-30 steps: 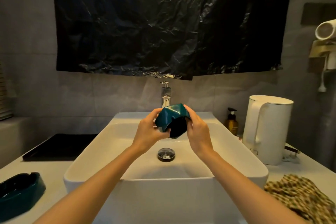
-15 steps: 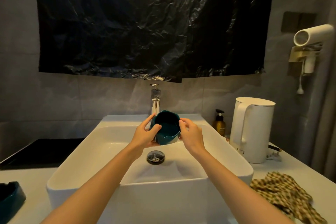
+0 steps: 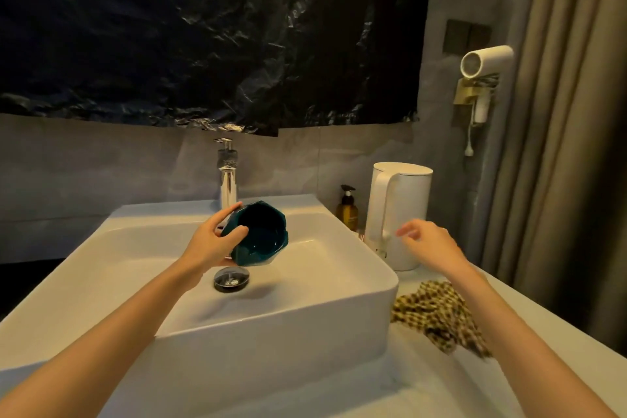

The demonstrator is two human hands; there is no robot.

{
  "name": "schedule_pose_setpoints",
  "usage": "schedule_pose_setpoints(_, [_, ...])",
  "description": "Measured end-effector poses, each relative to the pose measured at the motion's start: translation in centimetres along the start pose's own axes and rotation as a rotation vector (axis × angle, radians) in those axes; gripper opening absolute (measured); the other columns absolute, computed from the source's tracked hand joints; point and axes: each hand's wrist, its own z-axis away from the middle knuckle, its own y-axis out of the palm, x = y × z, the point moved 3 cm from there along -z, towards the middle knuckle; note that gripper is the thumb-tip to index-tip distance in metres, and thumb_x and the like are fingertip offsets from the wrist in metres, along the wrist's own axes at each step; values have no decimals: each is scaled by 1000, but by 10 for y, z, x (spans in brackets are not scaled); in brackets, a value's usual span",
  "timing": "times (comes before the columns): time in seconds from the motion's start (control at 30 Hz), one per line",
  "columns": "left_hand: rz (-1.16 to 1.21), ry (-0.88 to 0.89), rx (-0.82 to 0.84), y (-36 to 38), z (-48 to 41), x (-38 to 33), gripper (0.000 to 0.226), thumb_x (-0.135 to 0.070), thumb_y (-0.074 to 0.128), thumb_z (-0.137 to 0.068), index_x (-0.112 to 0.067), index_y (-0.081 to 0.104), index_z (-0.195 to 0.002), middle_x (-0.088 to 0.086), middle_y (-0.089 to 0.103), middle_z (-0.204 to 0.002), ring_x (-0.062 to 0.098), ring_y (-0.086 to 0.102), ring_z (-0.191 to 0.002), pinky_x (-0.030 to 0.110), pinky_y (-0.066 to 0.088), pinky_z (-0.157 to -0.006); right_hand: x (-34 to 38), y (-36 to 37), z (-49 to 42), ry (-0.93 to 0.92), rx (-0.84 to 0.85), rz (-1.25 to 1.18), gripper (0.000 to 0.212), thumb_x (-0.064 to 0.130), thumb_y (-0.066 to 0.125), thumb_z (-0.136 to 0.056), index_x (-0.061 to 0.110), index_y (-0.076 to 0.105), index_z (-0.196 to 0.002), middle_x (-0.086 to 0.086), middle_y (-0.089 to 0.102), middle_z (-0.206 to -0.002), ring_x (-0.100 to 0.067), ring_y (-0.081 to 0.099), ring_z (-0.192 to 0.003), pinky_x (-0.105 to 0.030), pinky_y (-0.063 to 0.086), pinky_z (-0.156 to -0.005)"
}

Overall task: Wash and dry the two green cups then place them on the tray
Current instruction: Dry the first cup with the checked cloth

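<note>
A faceted dark green cup hangs over the white basin, tilted so its mouth faces me. My left hand grips it by the rim, thumb inside and fingers round the outside. My right hand is off the cup, in the air to the right in front of the kettle, fingers loose and holding nothing. A checked brown cloth lies crumpled on the counter below that hand. The second cup and the tray are out of view.
A chrome tap stands behind the basin, with the drain plug below the cup. A white kettle and an amber pump bottle stand at the right. A hair dryer hangs on the wall beside a curtain.
My right hand let go of the cup and moved right toward the kettle and cloth. The left hand now holds the cup alone. My view swung right, losing the tray and the other cup.
</note>
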Motion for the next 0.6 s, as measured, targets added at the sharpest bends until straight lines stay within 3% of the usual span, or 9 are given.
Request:
schedule_pose_setpoints(0.07, [-14, 3, 25, 3, 2, -1, 49, -14, 56, -92, -31, 42, -137, 12, 45, -137, 29, 50, -111, 31, 57, -57, -36, 9, 2, 86, 165, 179, 21, 22, 55, -94, 28, 58, -114, -2, 59, -123, -20, 56, -108, -36, 49, -94])
schedule_pose_setpoints(0.2, [-43, -2, 50, 5, 5, 0, 49, -13, 57, -92, -31, 44, -136, 12, 46, -137, 30, 50, -111, 32, 57, -56, -95, 37, 14, 202, 402, 475, 52, 43, 64, -85, 35, 48, -133, 1, 46, -143, -24, 41, -130, -40, 33, -106])
schedule_pose_setpoints(0.3, [-55, -11, 56, 4, 6, 1, 49, -13, 57, -92, -31, 44, -136, 12, 46, -137, 34, 50, -116, 35, 57, -59, -121, 50, 16, 212, 308, 476, 46, 54, 64, -78, 38, 57, -121, 3, 52, -136, -26, 48, -123, -39, 41, -97])
schedule_pose_setpoints(0.43, [-62, -21, 55, 5, 5, 2, 50, -14, 58, -91, -30, 43, -136, 12, 45, -138, 35, 50, -118, 34, 56, -58, -119, 50, 18, 173, 138, 472, 7, 31, 59, -90, 29, 60, -96, -2, 63, -112, -21, 58, -99, -32, 50, -82])
schedule_pose_setpoints(0.6, [-33, -26, 17, 2, 4, 0, 49, -16, 57, -92, -30, 43, -137, 11, 46, -138, 34, 50, -118, 34, 56, -60, -52, 25, 15, -22, -210, 233, 11, 24, 51, -97, 17, 59, -100, -4, 62, -102, -20, 57, -89, -29, 47, -72])
